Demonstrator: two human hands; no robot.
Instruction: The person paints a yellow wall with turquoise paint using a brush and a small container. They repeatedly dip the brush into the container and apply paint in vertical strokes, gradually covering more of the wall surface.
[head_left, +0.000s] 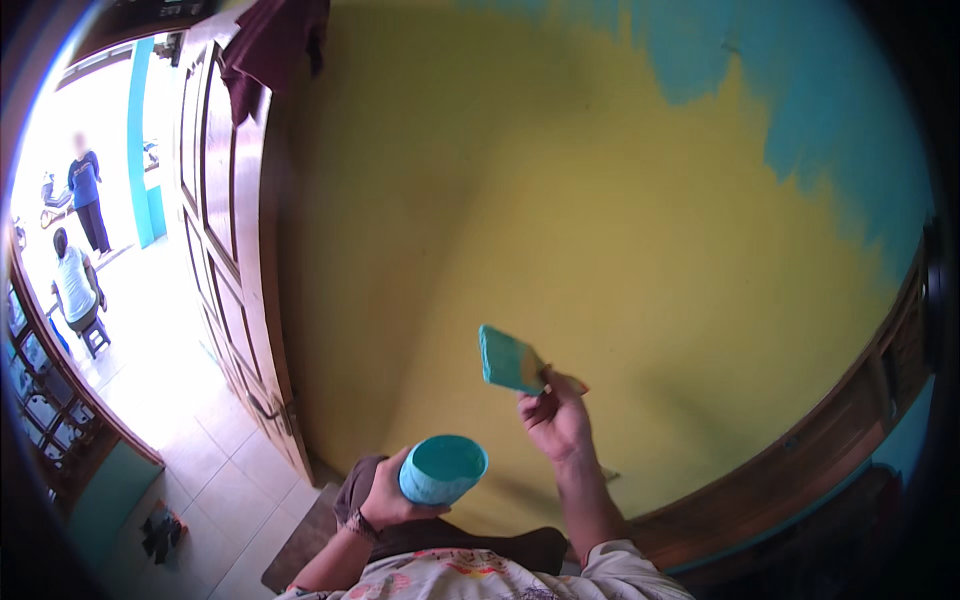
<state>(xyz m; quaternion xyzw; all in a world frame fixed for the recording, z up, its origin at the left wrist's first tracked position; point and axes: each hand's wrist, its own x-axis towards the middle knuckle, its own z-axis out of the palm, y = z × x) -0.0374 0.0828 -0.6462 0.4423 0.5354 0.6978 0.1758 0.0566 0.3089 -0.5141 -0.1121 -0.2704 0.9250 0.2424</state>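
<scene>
My left hand (390, 491) grips a turquoise cup (439, 480) from its side, low in front of my body. Turquoise paint (450, 456) shows inside the cup. In my right hand (559, 420) is a wide flat paintbrush (511, 361), held up to the right of the cup with its head pointing left. The brush head is coated in turquoise. Beyond both hands stands a yellow wall (465, 225); whether the brush touches it I cannot tell. Uneven strokes of turquoise paint (825, 90) cover the wall's upper right.
A wooden door (232, 262) stands ajar on the left, a dark red cloth (274, 52) hanging over its top. Outside, one person (86, 191) stands and another (75, 277) sits on a stool. A dark object (163, 531) lies on the tiles. Wooden framing (787, 450) runs along the right.
</scene>
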